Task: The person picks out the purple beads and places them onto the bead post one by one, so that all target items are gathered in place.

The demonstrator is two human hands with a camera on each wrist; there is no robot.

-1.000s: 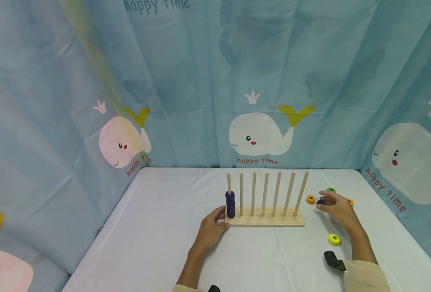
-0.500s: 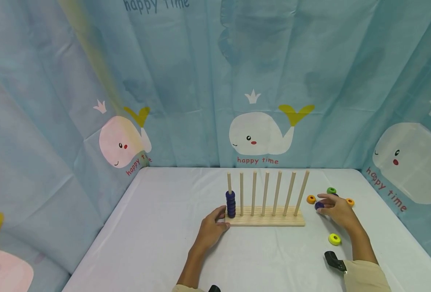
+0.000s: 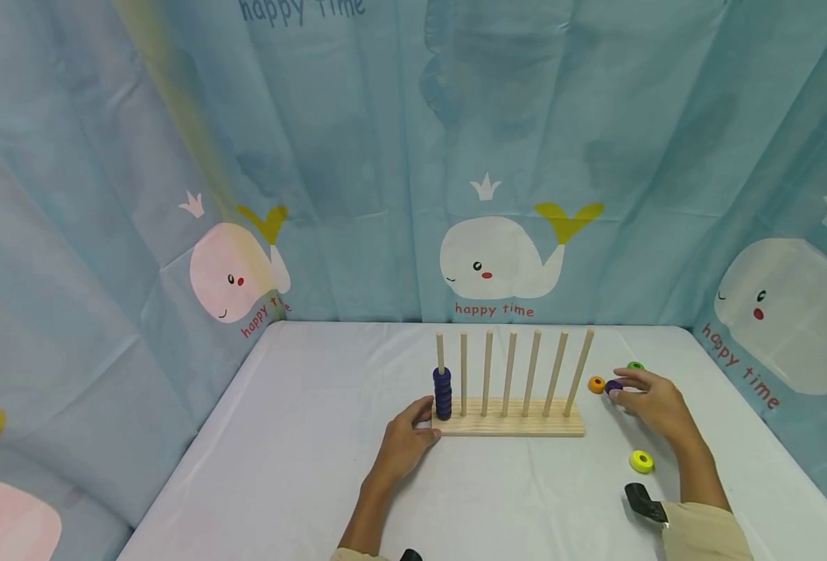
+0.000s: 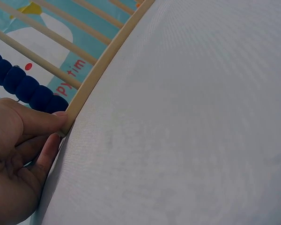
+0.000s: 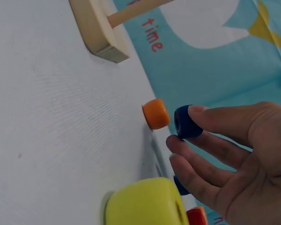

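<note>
A pale wooden peg stand (image 3: 515, 425) with a row of upright pegs is on the white table. Several dark blue beads (image 3: 443, 393) are stacked on its leftmost peg. My left hand (image 3: 402, 442) grips the left end of the base; the left wrist view has thumb and fingers (image 4: 49, 124) at its corner. To the right of the stand, my right hand (image 3: 657, 403) pinches a single dark blue bead (image 5: 188, 123) between thumb and fingertips, raised off the table in the right wrist view. That bead (image 3: 614, 386) shows beside an orange bead (image 3: 596, 385).
A green bead (image 3: 635, 365) lies behind my right hand, a yellow bead (image 3: 641, 461) nearer me. The right wrist view also has another dark blue bead (image 5: 181, 185) and a red bead (image 5: 197, 216). A blue whale-print curtain (image 3: 357, 234) hangs behind the table.
My right hand has moved slightly away from me with the dark blue bead since half a second ago. It now covers the second orange bead almost wholly. My left hand stays still.
</note>
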